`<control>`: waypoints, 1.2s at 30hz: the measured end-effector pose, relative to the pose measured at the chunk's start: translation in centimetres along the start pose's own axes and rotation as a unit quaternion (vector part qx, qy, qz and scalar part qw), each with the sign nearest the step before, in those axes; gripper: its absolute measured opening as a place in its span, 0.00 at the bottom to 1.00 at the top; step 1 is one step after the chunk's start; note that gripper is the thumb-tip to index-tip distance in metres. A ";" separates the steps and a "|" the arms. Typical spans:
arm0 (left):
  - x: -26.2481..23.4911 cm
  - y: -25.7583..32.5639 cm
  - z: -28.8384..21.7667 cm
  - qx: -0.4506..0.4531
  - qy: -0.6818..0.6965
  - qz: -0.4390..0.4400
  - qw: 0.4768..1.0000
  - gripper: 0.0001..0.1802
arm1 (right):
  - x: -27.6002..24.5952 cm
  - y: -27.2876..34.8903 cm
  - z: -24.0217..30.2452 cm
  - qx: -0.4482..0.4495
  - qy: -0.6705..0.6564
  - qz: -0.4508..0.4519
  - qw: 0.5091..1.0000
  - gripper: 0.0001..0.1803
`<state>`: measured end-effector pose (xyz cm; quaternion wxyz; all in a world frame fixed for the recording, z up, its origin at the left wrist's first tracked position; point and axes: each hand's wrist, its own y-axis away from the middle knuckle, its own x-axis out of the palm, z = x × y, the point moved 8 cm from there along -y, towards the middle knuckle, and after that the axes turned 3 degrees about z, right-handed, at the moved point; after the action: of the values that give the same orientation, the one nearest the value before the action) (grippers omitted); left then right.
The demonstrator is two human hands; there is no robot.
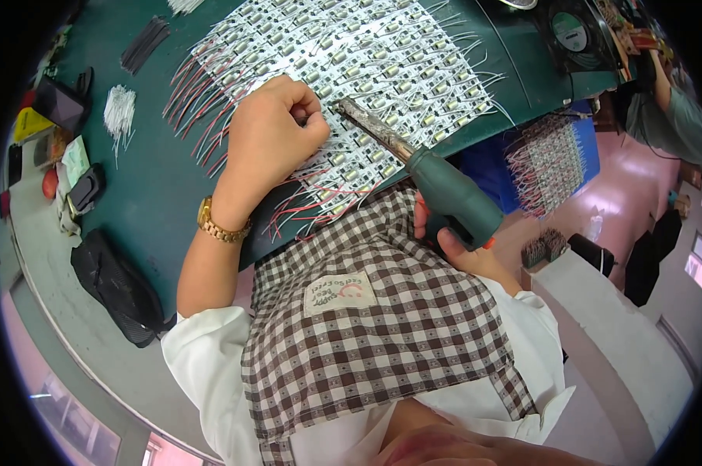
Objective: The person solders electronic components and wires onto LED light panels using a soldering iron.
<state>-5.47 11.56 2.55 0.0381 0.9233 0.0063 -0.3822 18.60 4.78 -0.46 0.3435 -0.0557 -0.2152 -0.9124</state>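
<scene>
My right hand (461,250) is wrapped round the handle of a dark green soldering gun (455,194), its thumb and some fingertips showing. The gun's metal tip points up and left, over a large panel of small white circuit boards (397,66). Each board carries a small metallic cylinder-shaped part, and thin wires run across them. My left hand (277,128) is closed in a pinch over the panel's near left part, close to the tip. Whatever its fingers hold is hidden. Red and white wires (199,101) fringe the panel's left side.
Bundles of dark wires (145,45) and white wires (120,109) lie on the green table (157,186). A black mesh bag (114,287) is at the left edge, a fan (572,35) at the far right. A blue bin (487,175) holds more wired boards (549,163). Another person's arm (665,93) shows at right.
</scene>
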 end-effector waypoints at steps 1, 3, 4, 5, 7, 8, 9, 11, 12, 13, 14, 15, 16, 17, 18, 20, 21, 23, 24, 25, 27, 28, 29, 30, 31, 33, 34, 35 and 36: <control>0.1 0.0 0.0 0.000 0.001 0.001 1.000 0.03 | 0.0 0.0 0.0 0.001 0.006 0.006 1.000 0.35; -0.1 0.0 -0.1 0.004 0.000 -0.009 1.000 0.03 | -0.1 0.1 -0.2 0.004 0.010 0.004 1.000 0.34; -0.1 0.0 -0.1 0.004 0.000 -0.008 1.000 0.03 | -0.2 0.2 -0.3 0.006 0.015 0.003 1.000 0.33; -0.1 0.0 -0.2 0.004 -0.001 -0.010 1.000 0.03 | -0.1 0.2 -0.2 0.006 0.014 0.002 1.000 0.33; 0.0 -0.1 -0.2 0.003 -0.003 -0.011 1.000 0.03 | 0.0 0.0 -0.1 0.018 0.042 0.005 0.999 0.30; 0.0 -0.1 -0.1 -0.001 -0.005 -0.014 1.000 0.03 | -0.1 -0.1 -0.2 0.018 0.042 0.005 0.999 0.30; 0.0 -0.1 -0.1 -0.006 -0.008 -0.017 1.000 0.03 | -0.1 -0.1 -0.1 0.009 0.041 0.010 0.999 0.29; -0.1 -0.1 -0.2 -0.007 -0.014 -0.019 1.000 0.03 | 0.0 -0.2 0.0 0.000 0.040 0.016 0.999 0.29; -0.1 0.0 -0.2 -0.006 -0.019 -0.021 1.000 0.04 | 0.0 -0.2 0.0 -0.002 0.045 0.018 0.999 0.28; -0.1 0.0 -0.3 -0.005 -0.019 -0.022 1.000 0.04 | 0.1 -0.2 0.0 -0.005 0.049 0.020 0.999 0.28; -0.2 0.2 -0.2 -0.007 -0.018 -0.023 1.000 0.04 | 0.1 -0.1 -0.2 -0.007 0.051 0.020 0.998 0.28; 0.0 -0.2 -0.4 -0.003 -0.013 -0.022 1.000 0.04 | 0.0 0.0 -0.3 -0.012 0.032 0.021 0.999 0.29; 0.0 -0.3 -0.5 0.006 -0.008 -0.022 1.000 0.04 | -0.1 0.1 -0.4 -0.019 0.014 0.022 0.999 0.30; -0.3 -0.1 -0.4 0.011 -0.026 -0.026 0.999 0.04 | -0.1 0.2 -0.4 -0.023 0.020 0.013 0.999 0.30; -0.5 0.0 -0.6 0.017 -0.043 -0.032 0.998 0.04 | 0.1 0.1 -0.4 -0.028 0.024 0.024 0.999 0.30; -0.2 0.0 -1.0 0.006 -0.028 -0.026 0.999 0.04 | -0.3 0.2 -0.6 -0.041 0.033 0.017 0.998 0.30; -0.5 0.3 -0.7 -0.023 -0.018 -0.026 0.999 0.03 | 0.1 0.0 -0.7 -0.043 0.033 0.030 0.998 0.31; -0.6 0.3 -0.3 -0.038 0.001 -0.037 0.999 0.02 | 0.1 0.2 -1.1 -0.040 0.033 0.039 0.998 0.29; -0.7 0.4 -0.2 -0.038 -0.001 -0.037 0.999 0.02 | 0.5 -0.1 -0.6 -0.041 0.031 0.040 0.998 0.29; -0.6 0.3 -0.3 -0.028 0.008 -0.038 0.999 0.02 | 0.4 -0.3 0.3 -0.053 0.036 0.005 0.998 0.19; -0.6 0.2 -0.6 -0.020 0.015 -0.036 0.999 0.03 | 0.4 -0.6 1.5 -0.063 0.037 -0.026 0.997 0.10; -0.6 0.2 -0.5 -0.024 0.011 -0.037 0.999 0.03 | 0.4 -0.6 1.9 -0.072 0.059 -0.021 0.995 0.10; -0.6 0.2 -0.5 -0.022 0.004 -0.032 0.999 0.03 | 0.4 -0.7 2.2 -0.081 0.081 -0.015 0.993 0.10; -0.5 0.2 -0.5 -0.020 -0.004 -0.028 0.999 0.03 | 0.4 -0.8 1.9 -0.081 0.078 -0.012 0.994 0.10; -0.5 0.2 -0.6 -0.016 -0.005 -0.029 0.999 0.03 | 0.4 -0.7 2.1 -0.110 0.101 -0.002 0.989 0.11; -0.6 0.2 -0.6 -0.016 -0.007 -0.032 0.999 0.03 | 0.5 -0.7 2.1 -0.139 0.123 0.009 0.983 0.11; -0.6 0.2 -0.7 -0.013 -0.007 -0.033 0.999 0.03 | 0.5 -0.7 2.2 -0.149 0.140 0.011 0.979 0.12; -0.7 0.2 -0.7 -0.015 -0.008 -0.035 0.999 0.03 | 0.6 -0.7 2.3 -0.159 0.157 0.013 0.975 0.12; -0.7 0.2 -0.7 -0.014 -0.010 -0.033 0.999 0.03 | 0.5 -0.5 2.0 -0.159 0.157 0.014 0.975 0.12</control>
<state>-5.50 11.38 3.55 0.0389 0.9180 0.0414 -0.3926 17.76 5.69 1.32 0.3727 0.0308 -0.0097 -0.9274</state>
